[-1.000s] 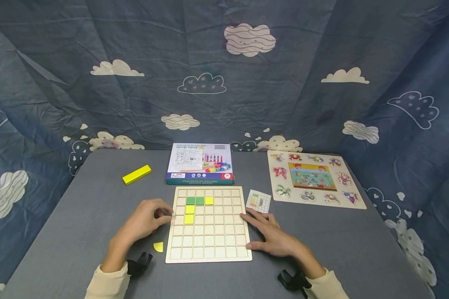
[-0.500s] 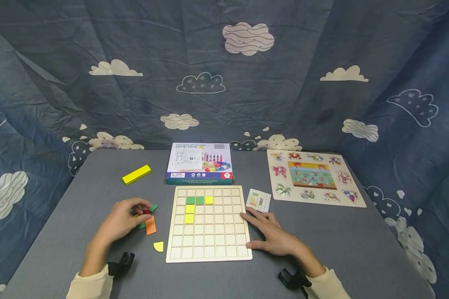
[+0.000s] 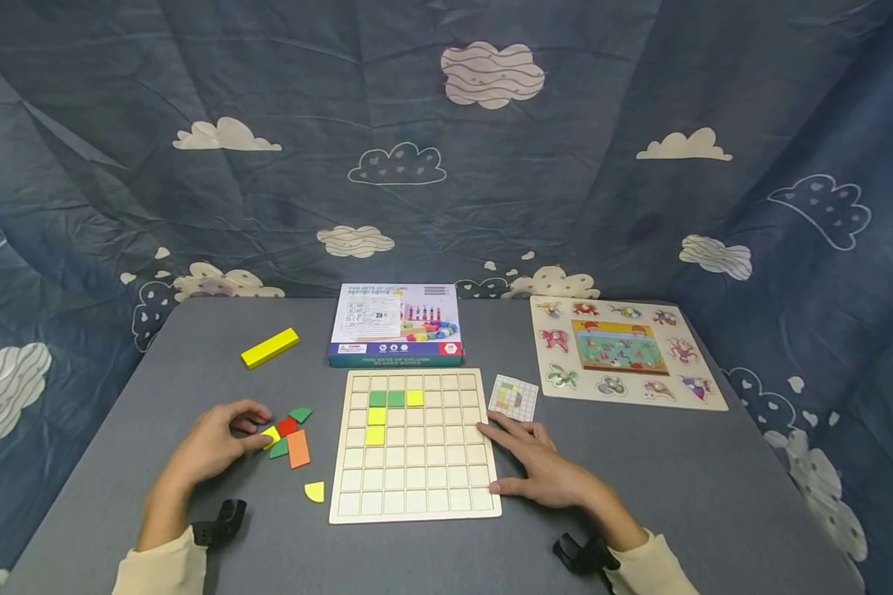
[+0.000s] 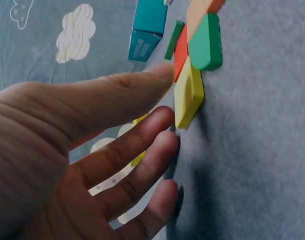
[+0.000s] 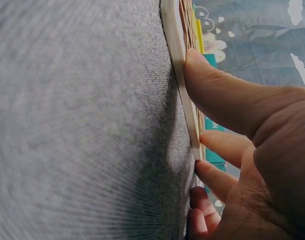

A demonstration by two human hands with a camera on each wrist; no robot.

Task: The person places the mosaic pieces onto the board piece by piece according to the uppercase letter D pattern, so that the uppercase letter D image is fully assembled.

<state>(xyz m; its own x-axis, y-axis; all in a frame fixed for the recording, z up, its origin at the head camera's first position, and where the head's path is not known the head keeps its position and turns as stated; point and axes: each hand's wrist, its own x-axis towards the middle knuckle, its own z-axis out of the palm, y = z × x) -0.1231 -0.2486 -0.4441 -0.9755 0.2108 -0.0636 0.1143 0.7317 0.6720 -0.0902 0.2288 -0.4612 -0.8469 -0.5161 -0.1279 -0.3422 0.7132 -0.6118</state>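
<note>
My left hand (image 3: 212, 442) hovers low over the table left of a small cluster of flat wooden pieces, fingers loosely bent and nothing held. Its thumb tip is right at a yellow piece (image 4: 189, 95). Against that piece lie a red piece (image 3: 287, 426), green pieces (image 3: 279, 449) and an orange rectangle (image 3: 298, 449). A pale wooden grid board (image 3: 417, 479) lies in the middle, with green squares (image 3: 396, 399) and yellow squares (image 3: 375, 435) in some cells. My right hand (image 3: 546, 471) rests along its right edge (image 5: 182, 75), thumb and fingertips touching it.
A yellow quarter-round piece (image 3: 314, 492) lies left of the board. Behind are a yellow bar (image 3: 270, 348) and a beaded-column box (image 3: 396, 326). A small pattern card (image 3: 514, 398) lies beyond my right hand, and a sea-animal puzzle board (image 3: 625, 392) at the back right.
My left hand has moved left from the board's left edge, uncovering the red, green, orange and yellow pieces. The right hand stays at the board's edge.
</note>
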